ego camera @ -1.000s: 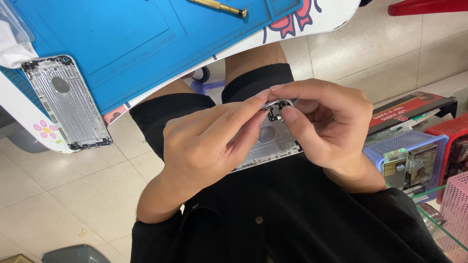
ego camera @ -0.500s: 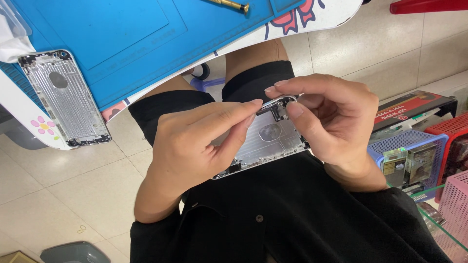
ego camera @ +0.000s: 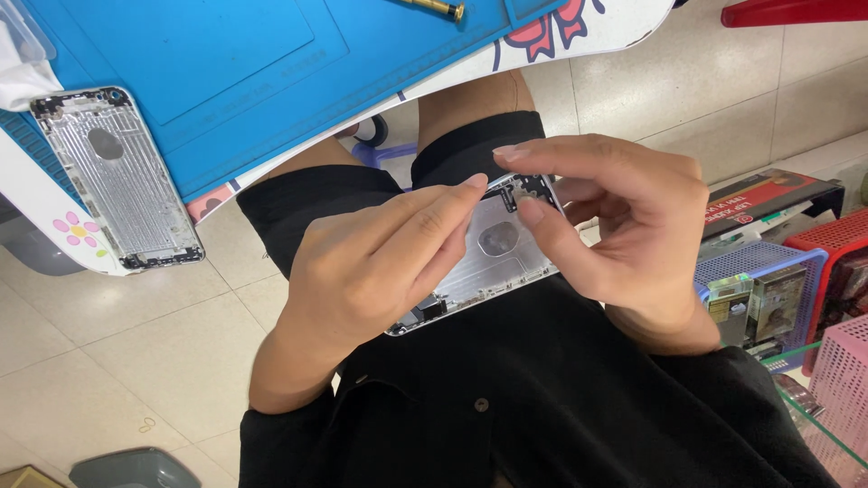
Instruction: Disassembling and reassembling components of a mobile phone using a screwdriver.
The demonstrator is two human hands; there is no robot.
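Well to the left of the grip and up on the blue work mat (ego camera: pixel 271 81), a second bare metal phone housing (ego camera: pixel 116 176) lies flat with its ribbed inner face up, partly over the white edge of the table (ego camera: pixel 54 226); it looks stripped already and nobody touches it. Nearer the grip, the left hand (ego camera: pixel 371 262) wraps the lower half of the phone back housing (ego camera: pixel 493 258), fingers closed over its near edge and its index finger stretched along the shell so that the tip rests at the top corner. The housing is held over the lap, tilted, inner side up, with its round hole showing in the middle and small dark parts clustered at the top end by the camera corner. Just right of that corner, the right hand (ego camera: pixel 624 235) pinches narrowly, thumb and forefinger tips nearly meeting over those parts; whether a tiny piece sits between them is too small to tell. Judged from this, the shell is largely emptied and the work left is at the top corner, where fittings remain. Above the grip, a brass-tipped screwdriver (ego camera: pixel 434 7) rests unused on the mat. Farther right on the floor stand a blue basket (ego camera: pixel 750 262) of small parts, a red basket (ego camera: pixel 827 262) and a pink basket (ego camera: pixel 841 389).
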